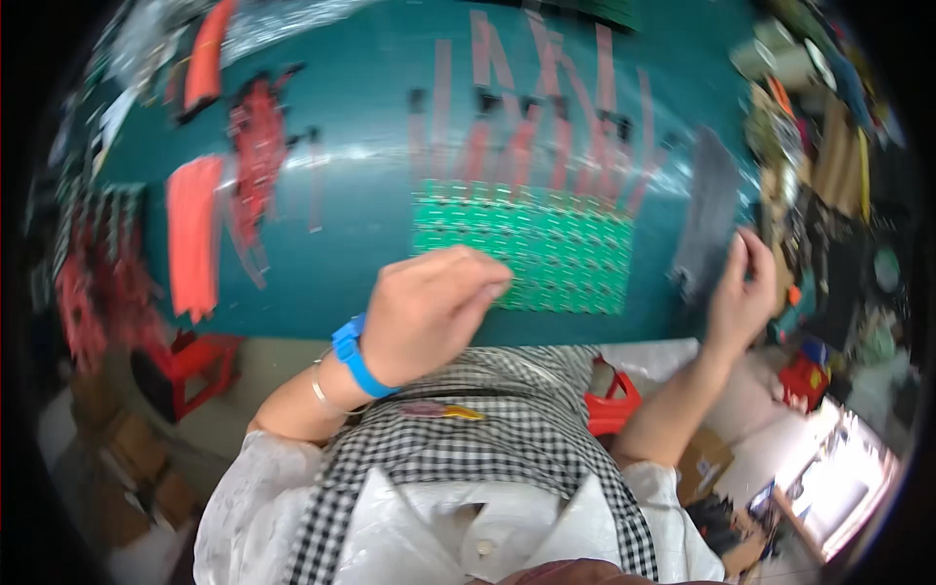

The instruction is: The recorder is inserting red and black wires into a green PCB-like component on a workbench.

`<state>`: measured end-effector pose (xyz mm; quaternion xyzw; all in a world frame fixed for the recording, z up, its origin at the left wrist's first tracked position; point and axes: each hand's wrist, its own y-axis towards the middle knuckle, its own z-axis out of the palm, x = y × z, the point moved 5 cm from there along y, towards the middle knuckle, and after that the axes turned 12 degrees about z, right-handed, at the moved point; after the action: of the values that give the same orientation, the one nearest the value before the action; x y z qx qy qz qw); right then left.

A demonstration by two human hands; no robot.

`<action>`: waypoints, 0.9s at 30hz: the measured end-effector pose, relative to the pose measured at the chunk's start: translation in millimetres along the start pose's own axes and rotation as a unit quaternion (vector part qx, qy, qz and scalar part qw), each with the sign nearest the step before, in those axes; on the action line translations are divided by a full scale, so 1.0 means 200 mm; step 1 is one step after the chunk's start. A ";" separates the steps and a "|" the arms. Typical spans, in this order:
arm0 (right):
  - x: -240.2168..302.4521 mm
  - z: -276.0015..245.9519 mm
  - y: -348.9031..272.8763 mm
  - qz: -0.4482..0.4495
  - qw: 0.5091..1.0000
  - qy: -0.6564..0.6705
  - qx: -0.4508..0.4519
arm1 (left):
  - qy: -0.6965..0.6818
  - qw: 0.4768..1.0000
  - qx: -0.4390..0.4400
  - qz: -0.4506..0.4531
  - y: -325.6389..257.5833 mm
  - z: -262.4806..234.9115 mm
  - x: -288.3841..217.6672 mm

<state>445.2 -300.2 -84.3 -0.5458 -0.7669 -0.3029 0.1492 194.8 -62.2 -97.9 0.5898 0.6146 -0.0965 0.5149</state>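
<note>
A green circuit board panel (575, 258), marked with rows of small parts, lies near the table's front edge. Red wires with black ends (561, 146) run from its far edge across the table. Over the panel's near left corner is my left hand (434, 302), closed in a pinch; anything between the fingertips is too small to make out. On the right, my right hand (746, 297) has its fingers curled together beside a bundle of dark grey wires (709, 205). Whatever those fingers hold, if anything, does not show. The picture is somewhat blurred.
The dark green table (351, 263) carries a bundle of red wires (195, 234) and a heap of red and black wires (258, 146) at left. Further left hang more red-wired boards (102, 263). Red stools (200, 370) stand below. Clutter crowds the right side.
</note>
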 end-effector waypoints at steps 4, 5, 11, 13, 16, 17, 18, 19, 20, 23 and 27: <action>-0.36 0.01 0.00 0.092 0.988 -0.079 0.100 | 0.074 0.995 -0.069 -0.006 -0.06 -0.27 0.00; -0.43 0.01 -0.01 0.143 0.982 -0.012 0.123 | 0.129 0.988 -0.080 -0.020 -0.07 -0.36 0.03; -0.47 0.11 0.04 0.187 0.963 0.090 0.171 | 0.496 0.846 -0.124 -0.155 -0.35 -0.94 0.12; -0.52 0.09 0.07 0.197 0.959 0.092 0.184 | 0.560 0.796 -0.090 -0.214 -0.46 -1.05 0.16; -0.52 0.05 0.11 0.205 0.959 0.040 0.193 | 0.588 0.760 -0.061 -0.270 -0.57 -1.14 0.23; -0.52 0.03 0.12 0.205 0.960 0.013 0.192 | 0.587 0.757 -0.053 -0.283 -0.59 -1.16 0.26; -0.53 0.02 0.12 0.205 0.960 -0.016 0.192 | 0.584 0.754 -0.045 -0.298 -0.60 -1.16 0.29; -0.57 0.01 0.14 0.192 0.962 -0.015 0.193 | 0.591 0.759 -0.058 -0.267 -0.58 -1.16 0.28; -0.64 0.00 0.16 0.179 0.965 -0.014 0.194 | 0.578 0.758 -0.052 -0.297 -0.57 -1.17 0.29; -0.59 -0.01 0.14 0.194 0.961 -0.007 0.199 | 0.550 0.745 -0.029 -0.377 -0.55 -1.20 0.29; -0.59 -0.02 0.14 0.200 0.961 -0.021 0.191 | 0.551 0.732 0.003 -0.401 -0.47 -1.22 0.28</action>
<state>512.6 -385.3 -138.2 -0.6557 -0.6883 -0.1031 0.2927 2.4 123.5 -76.2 0.2401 0.9696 0.0466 -0.0025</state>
